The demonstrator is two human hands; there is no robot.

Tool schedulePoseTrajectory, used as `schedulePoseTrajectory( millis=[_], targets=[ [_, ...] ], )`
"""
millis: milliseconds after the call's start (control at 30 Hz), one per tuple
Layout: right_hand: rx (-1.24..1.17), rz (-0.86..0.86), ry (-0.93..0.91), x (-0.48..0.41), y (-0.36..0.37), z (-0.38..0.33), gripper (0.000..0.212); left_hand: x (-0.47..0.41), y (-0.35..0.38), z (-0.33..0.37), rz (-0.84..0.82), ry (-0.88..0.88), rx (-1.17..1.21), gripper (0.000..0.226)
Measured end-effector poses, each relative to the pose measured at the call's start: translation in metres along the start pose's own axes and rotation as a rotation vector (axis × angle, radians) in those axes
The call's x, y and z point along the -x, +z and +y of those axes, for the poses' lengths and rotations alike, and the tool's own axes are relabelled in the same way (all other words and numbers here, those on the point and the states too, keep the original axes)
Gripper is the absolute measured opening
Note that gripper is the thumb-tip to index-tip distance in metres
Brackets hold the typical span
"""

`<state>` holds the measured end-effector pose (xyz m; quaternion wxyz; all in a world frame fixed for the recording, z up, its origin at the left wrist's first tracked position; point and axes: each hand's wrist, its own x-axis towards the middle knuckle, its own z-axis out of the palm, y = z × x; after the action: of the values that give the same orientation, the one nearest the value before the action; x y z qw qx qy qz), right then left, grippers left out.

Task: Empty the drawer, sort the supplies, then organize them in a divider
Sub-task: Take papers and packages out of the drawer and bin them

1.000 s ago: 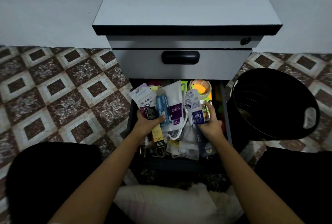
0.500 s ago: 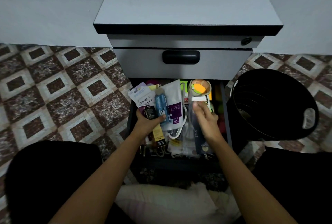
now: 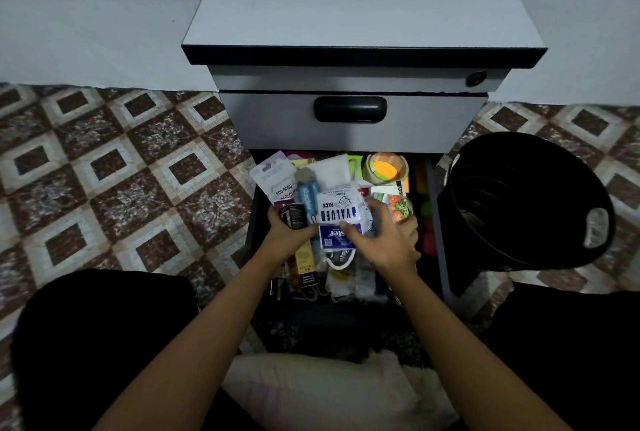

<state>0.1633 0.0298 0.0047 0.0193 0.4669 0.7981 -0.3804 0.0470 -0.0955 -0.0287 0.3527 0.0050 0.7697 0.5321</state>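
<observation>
Head view: left hand (image 3: 290,236) fingers curl round fanned packets (image 3: 277,183), right hand (image 3: 389,243) fingers pinch the white packet (image 3: 337,209).

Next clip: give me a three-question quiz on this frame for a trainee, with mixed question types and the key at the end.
1. True or false: the upper drawer with the black handle is shut.
2. What stands to the right of the open drawer? A) a black bin B) a white chair C) a red box
3. Fill in: the left hand grips a stack of packets; the packet that the right hand pinches reads "VALUE ____".
Key: 1 true; 2 A; 3 PACK.
</observation>
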Motion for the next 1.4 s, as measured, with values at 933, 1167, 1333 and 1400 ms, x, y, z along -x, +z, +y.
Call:
schedulePoseTrajectory(
  millis=[933,1167,1333,1400],
  targets=[
    [-0.617,-0.214,0.116,-0.04,-0.026,0.043,0.035,-0.007,0.003,-0.006,-0.002,0.049,0.029,0.103],
    [-0.727,-0.258,0.162,-0.048,-0.012,0.055,0.038,-0.008,-0.002,-0.007,-0.032,0.032,0.028,0.107],
    [-0.777,-0.227,0.114,-0.047,-0.001,0.058,0.042,-0.009,-0.005,-0.01,-0.032,0.021,0.026,0.103],
    [-0.773,-0.199,0.092,-0.048,0.002,0.059,0.042,-0.01,-0.006,-0.011,-0.034,0.008,0.024,0.105]
  ],
)
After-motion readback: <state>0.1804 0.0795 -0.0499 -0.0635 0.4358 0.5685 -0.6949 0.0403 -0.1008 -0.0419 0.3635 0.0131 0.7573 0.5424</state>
